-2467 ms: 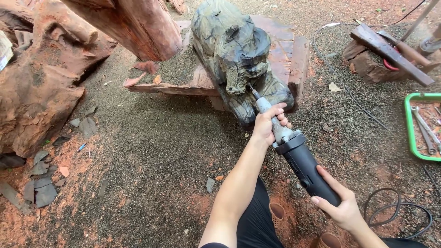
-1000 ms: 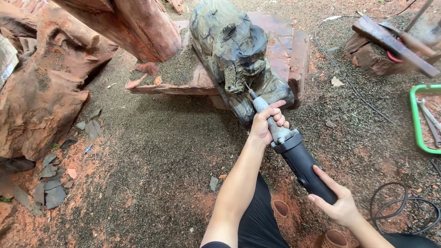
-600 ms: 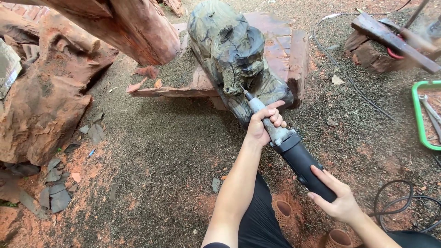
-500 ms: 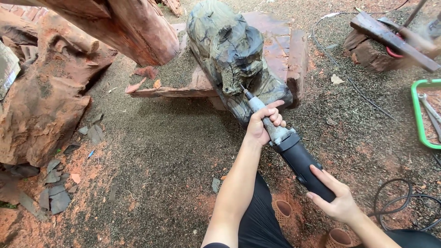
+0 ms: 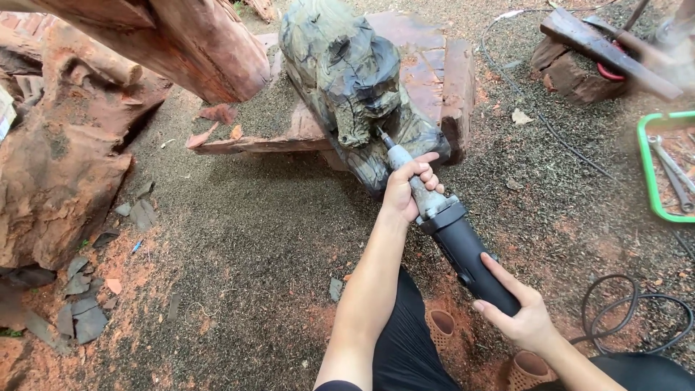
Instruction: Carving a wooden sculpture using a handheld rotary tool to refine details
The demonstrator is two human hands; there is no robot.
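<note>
A dark grey-green carved wooden figure [image 5: 347, 72] lies on a reddish wooden slab [image 5: 434, 80] on the ground. I hold a long black and silver die grinder [image 5: 452, 232] with both hands. My left hand [image 5: 409, 188] grips its silver neck near the front. My right hand [image 5: 517, 315] wraps the black body at the rear. The grinder's small bit [image 5: 382, 139] touches the lower front of the carving.
A big reddish log [image 5: 188, 40] and a gnarled root stump [image 5: 58, 166] stand at the left. A green tray with wrenches [image 5: 670, 170] is at the right edge. A black cable [image 5: 637, 318] coils at lower right. Bark chips [image 5: 79, 311] litter the sawdust-covered ground.
The grinder's tip has shifted slightly up and left along the carving's front. Both hands keep the same grip.
</note>
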